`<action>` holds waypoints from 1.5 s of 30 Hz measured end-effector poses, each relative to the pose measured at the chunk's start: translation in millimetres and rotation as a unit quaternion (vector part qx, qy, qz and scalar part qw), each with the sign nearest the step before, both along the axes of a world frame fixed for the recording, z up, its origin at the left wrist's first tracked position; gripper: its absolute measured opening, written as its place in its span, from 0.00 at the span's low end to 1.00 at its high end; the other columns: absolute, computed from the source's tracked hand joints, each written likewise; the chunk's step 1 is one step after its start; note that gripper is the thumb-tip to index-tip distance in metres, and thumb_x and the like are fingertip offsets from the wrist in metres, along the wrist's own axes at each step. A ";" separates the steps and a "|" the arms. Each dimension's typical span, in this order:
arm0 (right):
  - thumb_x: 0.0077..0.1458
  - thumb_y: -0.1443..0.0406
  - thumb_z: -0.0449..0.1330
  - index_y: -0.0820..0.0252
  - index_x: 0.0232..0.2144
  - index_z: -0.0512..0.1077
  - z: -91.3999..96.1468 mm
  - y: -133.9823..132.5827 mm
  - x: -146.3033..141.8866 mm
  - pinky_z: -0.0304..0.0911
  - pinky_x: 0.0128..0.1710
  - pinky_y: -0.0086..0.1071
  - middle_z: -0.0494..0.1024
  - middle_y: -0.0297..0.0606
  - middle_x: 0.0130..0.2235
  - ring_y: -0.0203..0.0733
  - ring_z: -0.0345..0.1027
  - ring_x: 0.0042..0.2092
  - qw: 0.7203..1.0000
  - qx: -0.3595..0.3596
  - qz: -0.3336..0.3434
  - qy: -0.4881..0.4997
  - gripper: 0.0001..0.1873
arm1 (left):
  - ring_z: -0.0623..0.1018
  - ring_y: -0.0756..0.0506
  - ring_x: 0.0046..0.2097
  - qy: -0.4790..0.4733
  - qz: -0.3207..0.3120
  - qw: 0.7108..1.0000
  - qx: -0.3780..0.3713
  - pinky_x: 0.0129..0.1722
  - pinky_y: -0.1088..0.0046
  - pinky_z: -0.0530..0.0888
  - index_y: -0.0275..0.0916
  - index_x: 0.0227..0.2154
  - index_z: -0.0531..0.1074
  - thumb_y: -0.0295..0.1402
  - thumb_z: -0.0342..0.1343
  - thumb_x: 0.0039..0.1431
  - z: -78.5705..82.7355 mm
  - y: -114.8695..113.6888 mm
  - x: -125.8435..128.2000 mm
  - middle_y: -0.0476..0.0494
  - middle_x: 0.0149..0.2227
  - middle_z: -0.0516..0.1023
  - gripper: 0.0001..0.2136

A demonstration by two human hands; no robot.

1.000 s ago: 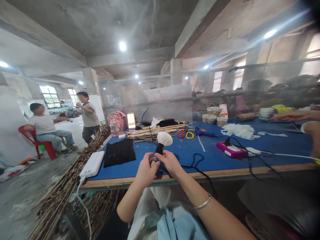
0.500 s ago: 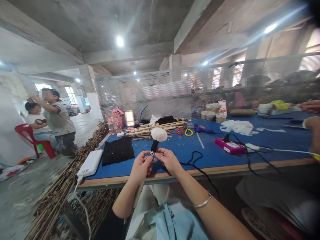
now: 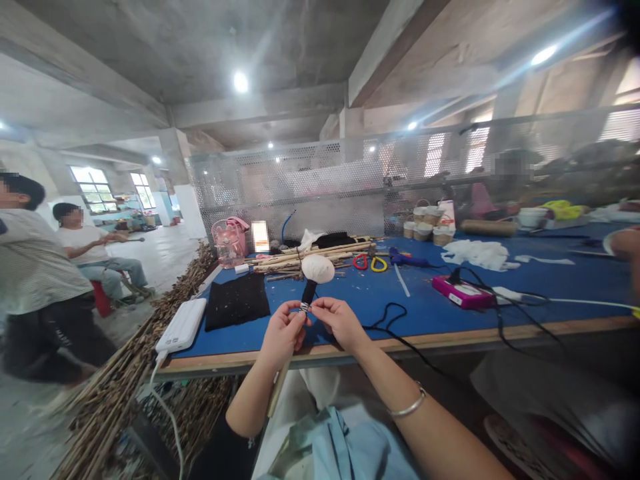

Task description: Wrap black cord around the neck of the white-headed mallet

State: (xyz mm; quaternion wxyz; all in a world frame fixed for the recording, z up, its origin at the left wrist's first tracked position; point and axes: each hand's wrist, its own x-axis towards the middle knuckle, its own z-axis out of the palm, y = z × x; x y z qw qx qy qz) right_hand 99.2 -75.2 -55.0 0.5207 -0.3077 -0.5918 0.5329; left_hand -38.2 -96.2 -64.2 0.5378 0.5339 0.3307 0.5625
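My left hand is closed around a wooden stick that runs down toward my lap. The stick's upper part is wrapped in black and ends in a white padded ball. My right hand pinches the stick at a small silver band just below the black wrap. Both hands are held over the near edge of the blue table. A black cord trails from near my right hand across the table.
On the table lie a white power bank, a black cloth, a bundle of sticks, red and yellow scissors, a magenta device, white stuffing. Twigs pile at the left. People are at the left.
My hands slid down the stick from the black wrap to the silver band. A person at the left walked closer, now at the frame's left edge.
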 end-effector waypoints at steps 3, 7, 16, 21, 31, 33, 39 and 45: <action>0.40 0.57 0.62 0.63 0.29 0.71 -0.6 -1.0 1.8 0.38 0.17 0.27 0.60 0.26 0.14 0.28 0.44 0.16 1.000 -0.015 0.009 0.025 0.16 | 0.59 0.59 0.12 0.009 0.006 1.000 0.010 0.09 0.83 0.53 0.37 0.38 0.61 0.43 0.57 0.48 -1.2 -0.2 1.2 0.53 0.23 0.70 0.19; 0.41 0.57 0.62 0.63 0.28 0.71 -3.6 2.2 1.5 0.37 0.17 0.26 0.56 0.24 0.13 0.27 0.42 0.16 0.999 -0.021 -0.008 0.035 0.15 | 0.58 0.59 0.12 0.018 0.018 1.000 0.014 0.09 0.83 0.53 0.37 0.38 0.61 0.42 0.57 0.48 -0.1 -1.3 1.9 0.54 0.23 0.70 0.19; 0.42 0.58 0.62 0.63 0.24 0.69 -4.9 6.8 -1.4 0.37 0.16 0.26 0.57 0.24 0.13 0.26 0.41 0.15 1.000 -0.015 -0.025 -0.003 0.13 | 0.60 0.58 0.12 0.013 0.027 1.000 -0.001 0.09 0.82 0.53 0.37 0.37 0.61 0.43 0.58 0.47 1.9 -2.3 0.5 0.52 0.23 0.72 0.19; 0.41 0.57 0.63 0.63 0.30 0.67 -1.5 8.4 -2.2 0.35 0.14 0.25 0.56 0.21 0.13 0.25 0.39 0.14 0.999 -0.022 0.008 0.022 0.18 | 0.60 0.58 0.13 -0.011 0.012 1.000 -0.021 0.10 0.82 0.54 0.37 0.35 0.62 0.44 0.60 0.44 5.4 -4.5 -2.2 0.52 0.24 0.72 0.21; 0.40 0.56 0.64 0.62 0.30 0.63 0.0 3.5 2.0 0.31 0.12 0.25 0.55 0.21 0.13 0.24 0.38 0.13 0.994 -0.058 0.076 0.053 0.19 | 0.70 0.52 0.20 0.101 0.023 0.994 -0.034 0.17 0.79 0.65 0.36 0.40 0.65 0.44 0.54 0.50 6.0 -12.6 5.5 0.45 0.27 0.74 0.18; 0.39 0.56 0.64 0.63 0.30 0.63 0.2 2.8 0.2 0.32 0.12 0.25 0.56 0.21 0.13 0.24 0.38 0.13 0.995 -0.061 0.067 0.044 0.20 | 0.71 0.52 0.23 0.146 0.112 0.982 0.037 0.18 0.79 0.65 0.38 0.43 0.65 0.41 0.57 0.48 2.3 -13.1 8.5 0.46 0.29 0.74 0.20; 0.40 0.56 0.63 0.64 0.33 0.65 -0.6 2.8 -3.4 0.33 0.13 0.25 0.56 0.20 0.14 0.25 0.40 0.14 0.998 -0.038 0.044 0.019 0.21 | 0.62 0.55 0.15 0.121 0.103 0.987 0.029 0.13 0.80 0.58 0.37 0.38 0.65 0.39 0.56 0.49 0.1 -7.0 7.8 0.55 0.18 0.67 0.16; 0.42 0.58 0.62 0.63 0.24 0.64 -3.8 2.9 -2.6 0.36 0.15 0.25 0.64 0.26 0.18 0.24 0.43 0.15 1.000 -0.011 0.008 -0.005 0.14 | 0.61 0.57 0.15 0.034 0.056 0.997 -0.035 0.11 0.82 0.56 0.36 0.37 0.63 0.41 0.60 0.42 6.1 -3.4 3.2 0.52 0.22 0.71 0.20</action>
